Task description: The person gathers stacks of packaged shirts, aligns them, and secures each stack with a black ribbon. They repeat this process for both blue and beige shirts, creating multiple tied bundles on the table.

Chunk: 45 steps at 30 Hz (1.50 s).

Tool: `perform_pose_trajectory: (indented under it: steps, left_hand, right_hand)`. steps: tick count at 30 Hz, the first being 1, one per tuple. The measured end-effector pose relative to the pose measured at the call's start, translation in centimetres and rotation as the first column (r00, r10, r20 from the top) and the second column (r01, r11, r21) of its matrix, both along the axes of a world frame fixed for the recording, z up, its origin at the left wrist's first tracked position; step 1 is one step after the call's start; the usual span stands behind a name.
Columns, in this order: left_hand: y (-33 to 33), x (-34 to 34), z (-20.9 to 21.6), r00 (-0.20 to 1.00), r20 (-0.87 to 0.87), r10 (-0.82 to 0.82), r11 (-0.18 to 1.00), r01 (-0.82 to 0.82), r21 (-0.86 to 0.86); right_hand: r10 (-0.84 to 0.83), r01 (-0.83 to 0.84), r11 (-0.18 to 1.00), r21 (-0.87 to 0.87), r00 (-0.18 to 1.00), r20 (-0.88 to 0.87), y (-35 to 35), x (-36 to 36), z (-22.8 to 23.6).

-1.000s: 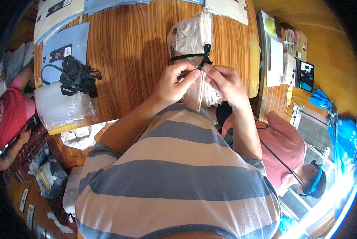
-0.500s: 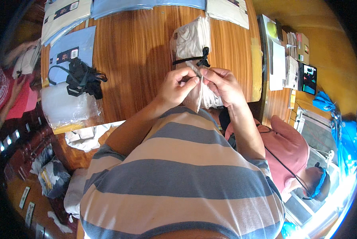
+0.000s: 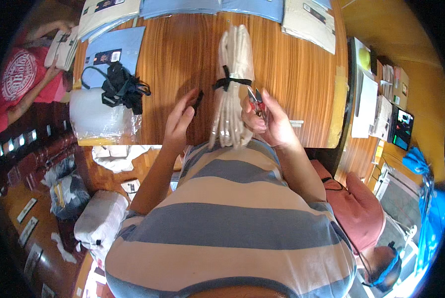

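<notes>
A bundle of folded cream garments in clear plastic (image 3: 236, 111) lies in front of me on the table, its layered edges facing up. Around its middle runs a knotted black strip (image 3: 234, 82). My right hand (image 3: 269, 119), just right of the bundle, grips small cutters with red on the handles (image 3: 256, 103), blades pointing away from me and close to the strip. To the left of the bundle, apart from it, my left hand (image 3: 180, 119) pinches a short black piece (image 3: 198, 100), seemingly of the same strip.
Black strips (image 3: 119, 88) lie heaped at the left over a blue packed garment (image 3: 133, 42) and clear plastic bags (image 3: 95, 116). Packed garments (image 3: 309, 27) line the far edge. Another person in red (image 3: 26, 79) handles a bundle at far left; a person in pink (image 3: 359, 211) is at right.
My hands have parted from the knot. The bundle has turned from its flat face onto its edge. Cutters now show in my right hand and a black piece in my left. The view shifted.
</notes>
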<state>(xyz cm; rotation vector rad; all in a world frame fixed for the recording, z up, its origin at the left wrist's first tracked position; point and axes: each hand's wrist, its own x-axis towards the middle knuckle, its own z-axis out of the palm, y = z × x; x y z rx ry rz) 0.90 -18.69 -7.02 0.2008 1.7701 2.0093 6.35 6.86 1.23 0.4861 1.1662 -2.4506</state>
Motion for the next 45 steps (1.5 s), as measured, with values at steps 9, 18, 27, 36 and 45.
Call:
perform_pose_trajectory:
  steps: [9, 18, 27, 36, 45]
  left_hand:
    - [-3.0, 1.2, -0.4, 0.981, 0.145, 0.129, 0.906, -0.057, -0.42]
    - [-2.5, -6.0, -2.4, 0.993, -0.005, -0.117, 0.945, 0.11, -0.307]
    - [4.3, -1.5, -5.7, 0.816, -0.202, 0.541, 0.754, -0.578, -0.312]
    - [2.7, -3.1, -5.0, 0.893, -0.014, 0.449, 0.868, -0.44, -0.231]
    - [5.9, -4.3, -0.4, 0.732, -0.506, -0.456, 0.347, -0.377, -0.859]
  right_hand:
    - [0.086, -0.085, -0.243, 0.966, 0.99, 0.109, 12.8, 1.6, -12.1]
    - [0.386, 0.2, -0.467, 0.861, 0.922, -0.005, 14.8, -7.1, -7.2]
    - [0.103, 0.047, 0.739, 0.672, 0.978, -0.183, 7.8, -11.7, -14.9]
    - [0.117, 0.062, 0.405, 0.912, 0.986, -0.119, 5.7, -7.4, -12.2]
    - [0.606, 0.321, -0.237, 0.917, 0.787, -0.119, 1.5, -8.4, -9.4]
